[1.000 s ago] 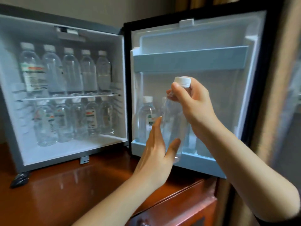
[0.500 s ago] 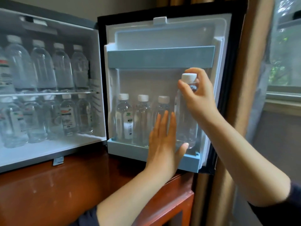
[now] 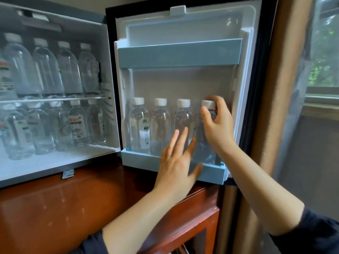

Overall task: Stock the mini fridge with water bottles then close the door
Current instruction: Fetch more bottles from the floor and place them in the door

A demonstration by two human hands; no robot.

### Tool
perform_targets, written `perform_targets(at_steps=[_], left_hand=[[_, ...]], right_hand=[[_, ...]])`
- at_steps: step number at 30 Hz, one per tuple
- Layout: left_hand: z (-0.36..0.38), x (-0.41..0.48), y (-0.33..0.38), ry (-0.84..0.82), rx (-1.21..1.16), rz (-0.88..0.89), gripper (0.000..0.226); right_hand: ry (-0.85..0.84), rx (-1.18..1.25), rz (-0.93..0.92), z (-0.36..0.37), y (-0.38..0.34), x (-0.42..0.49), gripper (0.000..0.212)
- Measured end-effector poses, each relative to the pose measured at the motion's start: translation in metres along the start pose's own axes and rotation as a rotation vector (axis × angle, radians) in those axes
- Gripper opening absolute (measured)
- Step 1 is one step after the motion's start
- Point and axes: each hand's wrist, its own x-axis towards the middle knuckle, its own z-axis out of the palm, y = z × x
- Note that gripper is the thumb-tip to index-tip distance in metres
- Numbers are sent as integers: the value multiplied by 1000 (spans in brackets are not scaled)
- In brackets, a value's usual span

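Water bottle (image 3: pixel 202 147) stands upright, long axis vertical, at the right end of the lower door shelf (image 3: pixel 139 160), straight below my right hand (image 3: pixel 217 125), which pinches its neck under the white cap. My left hand (image 3: pixel 176 165), fingers straight, hovers just left of its base. It looks clear and full, fourth in the row.
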Motion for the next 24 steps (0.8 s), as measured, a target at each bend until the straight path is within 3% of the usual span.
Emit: perform_targets(at_steps=[5, 10, 13, 19, 24], left_hand=[[-20, -2, -3, -22, -44, 43, 56], [-60, -10, -17, -44, -15, -43, 40], [-89, -21, -33, -111, 5, -168, 33], [-148, -58, -69, -253, 101, -396, 24], [-192, -86, -92, -324, 90, -537, 23]], right_hand=[[18, -166, -157, 3, -6, -7, 31], [-31, -241, -419, 18, -22, -9, 26], [-211, -173, -408, 33, -36, -18, 20], [-717, -23, -192, 80, -66, -36, 15], [-1020, 91, -96, 127, -89, -49, 10]])
